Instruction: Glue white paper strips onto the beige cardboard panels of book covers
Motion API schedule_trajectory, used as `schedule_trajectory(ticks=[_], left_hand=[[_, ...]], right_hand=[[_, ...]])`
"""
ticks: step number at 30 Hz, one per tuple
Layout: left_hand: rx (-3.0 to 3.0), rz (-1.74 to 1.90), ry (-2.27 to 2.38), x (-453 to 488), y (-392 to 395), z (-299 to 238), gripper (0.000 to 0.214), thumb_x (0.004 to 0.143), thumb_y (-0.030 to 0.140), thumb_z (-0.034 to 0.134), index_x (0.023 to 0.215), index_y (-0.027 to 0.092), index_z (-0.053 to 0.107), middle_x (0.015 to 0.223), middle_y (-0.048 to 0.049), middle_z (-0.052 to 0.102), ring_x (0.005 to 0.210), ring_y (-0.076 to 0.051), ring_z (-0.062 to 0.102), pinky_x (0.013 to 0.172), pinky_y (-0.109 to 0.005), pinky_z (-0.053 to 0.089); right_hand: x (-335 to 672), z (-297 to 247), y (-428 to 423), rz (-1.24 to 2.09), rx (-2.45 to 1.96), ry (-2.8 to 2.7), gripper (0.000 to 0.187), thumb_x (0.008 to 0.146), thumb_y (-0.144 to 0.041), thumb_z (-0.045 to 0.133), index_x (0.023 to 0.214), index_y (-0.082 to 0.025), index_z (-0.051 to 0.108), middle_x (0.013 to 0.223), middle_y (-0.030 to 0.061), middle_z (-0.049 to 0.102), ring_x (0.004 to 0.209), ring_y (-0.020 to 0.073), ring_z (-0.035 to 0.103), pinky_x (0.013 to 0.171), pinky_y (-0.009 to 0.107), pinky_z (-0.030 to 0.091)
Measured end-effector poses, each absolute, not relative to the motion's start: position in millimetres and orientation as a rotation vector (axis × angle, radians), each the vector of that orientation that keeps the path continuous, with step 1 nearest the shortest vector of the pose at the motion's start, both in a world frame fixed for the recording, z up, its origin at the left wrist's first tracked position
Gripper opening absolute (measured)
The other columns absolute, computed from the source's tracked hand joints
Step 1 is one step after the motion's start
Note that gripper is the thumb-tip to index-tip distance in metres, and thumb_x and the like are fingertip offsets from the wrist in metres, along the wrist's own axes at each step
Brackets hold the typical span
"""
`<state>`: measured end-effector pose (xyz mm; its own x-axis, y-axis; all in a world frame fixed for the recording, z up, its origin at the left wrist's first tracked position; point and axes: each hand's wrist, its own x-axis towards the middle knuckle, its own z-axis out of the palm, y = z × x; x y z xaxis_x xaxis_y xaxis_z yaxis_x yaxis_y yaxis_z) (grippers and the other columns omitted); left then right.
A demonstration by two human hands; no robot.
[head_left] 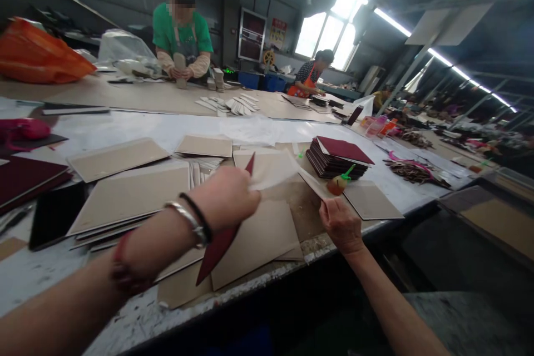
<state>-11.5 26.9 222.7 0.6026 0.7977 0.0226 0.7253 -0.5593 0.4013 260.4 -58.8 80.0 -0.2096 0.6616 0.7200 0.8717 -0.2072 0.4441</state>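
With grip closed, the left hand (231,194) holds a maroon sheet (219,250) above a beige board (261,239), the right hand (340,222) pinching a pale piece (312,185) over the tabletop (37,283); light, even support should prevent creasing.

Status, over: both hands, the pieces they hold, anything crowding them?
Left hand: gripping maroon piece. Right hand: pinching pale sheet by its edge. Green-tipped container close beyond right hand, possible snag.

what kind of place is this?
Likely a workshop or small factory floor: stacked maroon panels, beige sheets, and a person in an apron working at a long table.
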Motion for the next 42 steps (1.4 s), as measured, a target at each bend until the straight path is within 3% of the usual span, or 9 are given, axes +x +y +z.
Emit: schedule_trajectory(ticks=[5,10,14,20,24,28,36,42], left_hand=[[2.429,0.218,1.098,63.1,12.1,181.4,0.024,0.068,0.025,0.051,0.077,0.011,0.068,0.075,-0.0157,0.068,0.068,-0.023,0.064,0.055,-0.026,0.046],[2.306,0.236,1.089,76.9,22.8,127.2,0.025,0.074,0.022,0.044,0.077,0.012,0.067,0.077,-0.0178,0.068,0.072,-0.024,0.065,0.061,-0.029,0.045],[2.160,0.338,1.137,30.5,35.2,98.0,0.029,0.079,0.029,0.038,0.069,0.017,0.062,0.071,-0.0102,0.066,0.072,-0.022,0.062,0.064,-0.028,0.042],[1.858,0.485,1.347,-60.5,28.2,65.5,0.038,0.080,0.046,0.032,0.064,0.019,0.053,0.046,0.0014,0.051,0.046,-0.016,0.051,0.047,-0.024,0.037],[1.509,0.563,1.424,-89.4,12.3,37.5,0.042,0.071,0.057,0.042,0.059,0.018,0.053,0.047,-0.0006,0.055,0.042,-0.015,0.050,0.045,-0.026,0.038],[1.278,0.581,1.331,-92.3,1.2,18.4,0.053,0.064,0.066,0.045,0.063,0.014,0.055,0.049,-0.0036,0.058,0.043,-0.015,0.053,0.048,-0.028,0.042],[1.176,0.616,1.197,-90.1,-5.7,13.1,0.050,0.064,0.064,0.049,0.065,0.015,0.053,0.054,-0.0037,0.059,0.052,-0.018,0.059,0.054,-0.030,0.049],[1.190,0.620,1.221,-105.9,-8.1,12.8,0.046,0.071,0.060,0.042,0.071,0.015,0.053,0.047,0.0030,0.051,0.036,-0.011,0.047,0.037,-0.022,0.035]], right_hand=[[282.7,87.8,-58.6,-1.359,-1.858,-1.599,0.010,0.086,-0.020,0.047,0.079,-0.017,0.053,0.068,0.0016,0.052,0.062,0.0131,0.048,0.053,0.023,0.033],[289.4,96.1,-60.7,-1.289,-1.868,-1.557,0.010,0.087,-0.019,0.045,0.079,-0.017,0.051,0.068,0.0023,0.052,0.064,0.0141,0.050,0.055,0.023,0.036],[284.8,92.0,-58.9,-1.294,-1.842,-1.611,0.008,0.085,-0.018,0.047,0.079,-0.017,0.051,0.067,0.0026,0.052,0.063,0.0146,0.050,0.057,0.024,0.037],[271.2,97.8,-41.6,-1.407,-1.801,-1.745,0.011,0.084,-0.017,0.048,0.073,-0.017,0.052,0.064,0.0013,0.048,0.058,0.0135,0.045,0.049,0.025,0.029],[221.7,118.4,-36.1,-1.405,-1.778,-1.890,0.021,0.084,-0.016,0.047,0.063,-0.019,0.046,0.060,0.0008,0.044,0.054,0.0135,0.039,0.049,0.027,0.026],[139.6,110.4,-45.6,-1.150,-1.600,-2.202,0.019,0.082,-0.009,0.046,0.066,-0.019,0.047,0.058,0.0010,0.044,0.052,0.0148,0.038,0.050,0.030,0.023],[50.0,38.6,-61.3,-0.782,-1.422,-2.364,0.025,0.081,-0.004,0.036,0.065,-0.019,0.048,0.057,0.0018,0.046,0.050,0.0168,0.041,0.048,0.031,0.020],[42.3,29.6,-66.2,-0.662,-1.471,-2.343,0.026,0.084,-0.006,0.037,0.065,-0.019,0.049,0.056,0.0015,0.047,0.051,0.0162,0.042,0.049,0.030,0.025]])
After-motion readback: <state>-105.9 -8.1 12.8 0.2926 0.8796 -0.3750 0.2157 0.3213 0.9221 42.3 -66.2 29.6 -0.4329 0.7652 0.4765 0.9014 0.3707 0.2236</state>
